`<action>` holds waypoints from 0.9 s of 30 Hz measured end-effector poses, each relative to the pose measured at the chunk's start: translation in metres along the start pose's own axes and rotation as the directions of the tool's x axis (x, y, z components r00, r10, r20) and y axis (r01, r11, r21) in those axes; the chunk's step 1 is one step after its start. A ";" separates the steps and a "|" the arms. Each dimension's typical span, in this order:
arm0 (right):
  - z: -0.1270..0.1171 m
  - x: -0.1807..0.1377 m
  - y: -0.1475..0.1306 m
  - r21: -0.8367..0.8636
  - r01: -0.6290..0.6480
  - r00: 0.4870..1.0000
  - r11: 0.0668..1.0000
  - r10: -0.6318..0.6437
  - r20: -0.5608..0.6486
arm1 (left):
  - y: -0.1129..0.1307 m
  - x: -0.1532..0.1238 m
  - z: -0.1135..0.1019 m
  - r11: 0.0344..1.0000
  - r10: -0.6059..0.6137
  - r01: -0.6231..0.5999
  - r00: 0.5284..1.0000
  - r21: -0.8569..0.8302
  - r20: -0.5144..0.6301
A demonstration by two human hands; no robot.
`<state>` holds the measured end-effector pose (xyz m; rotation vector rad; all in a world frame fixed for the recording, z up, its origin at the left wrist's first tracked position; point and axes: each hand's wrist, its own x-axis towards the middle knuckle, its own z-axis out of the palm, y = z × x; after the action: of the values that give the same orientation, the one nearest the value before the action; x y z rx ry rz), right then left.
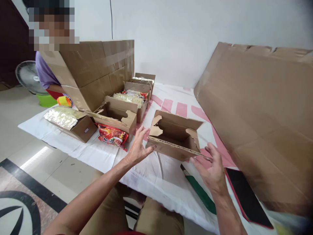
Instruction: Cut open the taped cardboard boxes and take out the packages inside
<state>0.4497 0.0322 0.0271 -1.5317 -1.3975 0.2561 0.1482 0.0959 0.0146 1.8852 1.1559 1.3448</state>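
An open, empty cardboard box (174, 135) stands on the white sheet (97, 153) in front of me. My left hand (137, 148) rests against the box's near left corner, its fingers spread and holding nothing. Just off the near right corner is my right hand (211, 169), fingers apart, fingertips close to the box's front edge. To the left of the box lies a red snack packet (112, 136), partly under another open box (117, 118).
A row of open boxes with packets (137, 94) runs toward the wall. Large cardboard cartons (97, 70) stand at left; a big flat cardboard sheet (261, 120) leans at right. A dark phone (246, 195) lies near my right arm. Another person (47, 76) sits behind the cartons, by a fan (26, 76).
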 end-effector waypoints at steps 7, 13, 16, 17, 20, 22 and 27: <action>0.014 0.014 -0.006 0.060 0.034 0.990 0.998 -0.042 0.136 | 0.005 0.016 0.018 0.994 -0.028 0.021 0.998 -0.110 -0.064; 0.001 -0.029 -0.039 -0.019 0.164 0.978 0.986 -0.160 0.131 | 0.043 -0.033 -0.022 0.998 -0.066 0.067 0.991 0.002 -0.120; -0.005 -0.055 -0.045 -0.051 0.241 0.958 0.969 -0.229 0.175 | 0.053 -0.063 -0.044 0.988 -0.127 0.137 0.983 0.070 -0.132; -0.007 -0.061 -0.045 -0.064 0.253 0.953 0.965 -0.238 0.188 | 0.053 -0.069 -0.049 0.988 -0.115 0.128 0.984 0.086 -0.139; -0.010 -0.070 -0.042 -0.094 0.283 0.941 0.954 -0.258 0.221 | 0.049 -0.074 -0.058 0.993 -0.001 0.016 0.993 0.121 -0.120; -0.013 -0.064 -0.040 -0.085 0.293 0.934 0.952 -0.266 0.239 | 0.045 -0.069 -0.061 0.992 0.047 -0.040 0.997 0.120 -0.060; -0.019 -0.028 -0.044 0.027 0.250 0.917 0.968 -0.245 0.313 | 0.042 -0.062 -0.062 0.997 -0.034 0.033 0.999 0.067 0.022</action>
<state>0.4273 -0.0092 0.0567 -1.3460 -1.8322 0.3453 0.0963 0.0184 0.0413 1.9147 1.2298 1.2777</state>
